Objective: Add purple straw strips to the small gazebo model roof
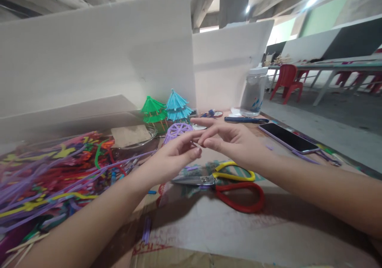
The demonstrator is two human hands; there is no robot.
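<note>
My left hand (180, 146) and my right hand (228, 138) meet over the cardboard, their fingertips touching or nearly so. The fingers of both are curled in. A tiny whitish sliver (195, 144) shows between the fingertips, too small to name. Just behind my left hand stands a purple spoked wheel shape (178, 129), its lower part hidden by that hand. Below the hands lie scissors (205, 180) with one yellow and one red handle, blades pointing left. Short purple strips (146, 230) are scattered nearby.
Green (153, 111) and blue (178, 107) tiered-roof models stand at the back. A heap of coloured pipe cleaners (65, 172) covers the left. A phone (288, 138), a dark blue cutter knife (246, 120) and a clear bottle (253, 91) are at right. White boards (98, 57) rise behind.
</note>
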